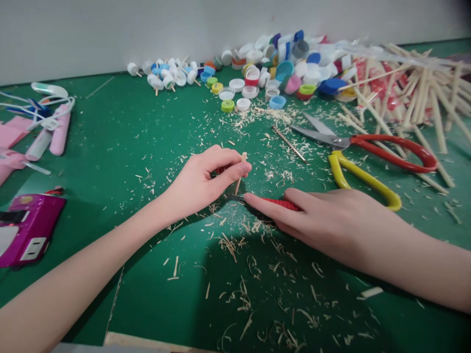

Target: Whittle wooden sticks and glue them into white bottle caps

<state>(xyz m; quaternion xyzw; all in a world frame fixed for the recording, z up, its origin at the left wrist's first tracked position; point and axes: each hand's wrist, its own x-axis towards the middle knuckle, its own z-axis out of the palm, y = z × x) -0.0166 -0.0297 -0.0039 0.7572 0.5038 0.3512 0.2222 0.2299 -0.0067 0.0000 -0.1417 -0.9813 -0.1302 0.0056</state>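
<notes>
Clearly, a green table [106, 122] spreads beneath everything. Just beyond the right hand [327, 215] lie scissors [342, 142]; that hand is closed round a red-handled knife [282, 203], its blade by the lower end of a thin, tilted wooden stick [238, 185], which the left hand [211, 179] pinches near its top. Pale shavings [230, 245] scatter around both hands.

The surface [110, 127] is being lit dimly; a broad shadow [272, 294] is being cast across its near part, and the top-right corner is being darkened.
</notes>
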